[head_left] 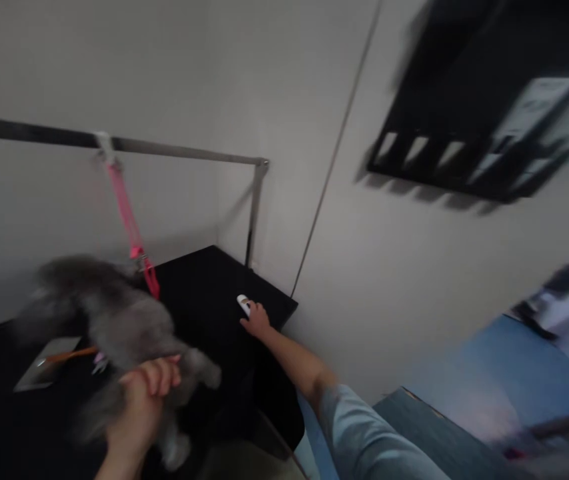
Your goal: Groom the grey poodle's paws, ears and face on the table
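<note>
A grey dog (134,327), blurred by motion, stands on a black grooming table (199,280). My left hand (149,390) is closed at the dog's near side, with its fingers curled around a leg; the paw (204,368) sticks out to the right of it. Toward the table's right corner, my right arm is stretched out. There my right hand (257,320) has its fingers around a small white hand-held device (243,304), which looks like a clipper, at the tabletop. A pink grooming loop (127,210) runs down to the dog's neck area.
A metal bar (189,152) spans above the table, with an upright post (254,213) at the right. An orange-handled tool (67,355) lies over a flat pale item (39,373) beside the dog. On the wall hangs a black rack (444,160) with tools.
</note>
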The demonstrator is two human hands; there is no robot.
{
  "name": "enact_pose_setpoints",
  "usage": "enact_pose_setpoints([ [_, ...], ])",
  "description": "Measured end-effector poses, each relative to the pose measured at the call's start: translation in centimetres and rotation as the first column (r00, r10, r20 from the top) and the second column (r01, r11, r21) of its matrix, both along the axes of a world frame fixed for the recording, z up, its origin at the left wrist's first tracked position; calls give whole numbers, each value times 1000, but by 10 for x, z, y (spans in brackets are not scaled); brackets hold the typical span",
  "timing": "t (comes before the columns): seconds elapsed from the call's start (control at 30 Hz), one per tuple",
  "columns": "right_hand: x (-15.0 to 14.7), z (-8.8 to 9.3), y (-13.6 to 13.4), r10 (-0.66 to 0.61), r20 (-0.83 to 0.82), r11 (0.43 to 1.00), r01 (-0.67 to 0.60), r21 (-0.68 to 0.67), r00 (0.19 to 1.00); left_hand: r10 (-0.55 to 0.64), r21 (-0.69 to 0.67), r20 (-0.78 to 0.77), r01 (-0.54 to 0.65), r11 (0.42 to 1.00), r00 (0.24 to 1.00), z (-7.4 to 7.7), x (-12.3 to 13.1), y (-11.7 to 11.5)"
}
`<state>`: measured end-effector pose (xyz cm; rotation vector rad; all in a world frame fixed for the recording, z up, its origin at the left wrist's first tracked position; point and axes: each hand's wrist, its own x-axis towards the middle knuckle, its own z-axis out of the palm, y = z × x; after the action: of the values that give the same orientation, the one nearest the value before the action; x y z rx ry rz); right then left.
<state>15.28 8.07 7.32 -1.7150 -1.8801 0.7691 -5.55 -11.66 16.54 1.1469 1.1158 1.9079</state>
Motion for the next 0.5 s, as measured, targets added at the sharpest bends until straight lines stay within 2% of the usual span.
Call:
enact_pose_setpoints([
  [0.1, -6, -3, -20, 130, -50, 989, -126, 73, 990, 52, 62, -90, -46, 997, 995, -2, 14, -10],
  [0.2, -22, -5, -49, 299, -115, 951, -285, 123, 947, 122, 111, -186, -102, 989, 975, -7, 21, -16],
  [0.27, -33, -5, -71, 436, -209, 900, -417, 130, 876, 151, 132, -208, -125, 983, 966, -10, 21, -21],
  [0.33, -43, -6, -90, 547, -364, 828, -551, 103, 754, 187, 119, -239, -162, 980, 953, -15, 17, -28],
  [0.4, -51, -10, -102, 570, -532, 759, -649, 50, 626, 253, 88, -277, -237, 967, 927, -25, 11, -36],
  [0.43, -55, -13, -106, 550, -583, 747, -665, 24, 597, 282, 75, -288, -272, 959, 915, -31, 8, -40],
  [0.5, -61, -20, -109, 489, -623, 775, -632, -11, 610, 313, 70, -282, -306, 950, 907, -47, 2, -47],
])
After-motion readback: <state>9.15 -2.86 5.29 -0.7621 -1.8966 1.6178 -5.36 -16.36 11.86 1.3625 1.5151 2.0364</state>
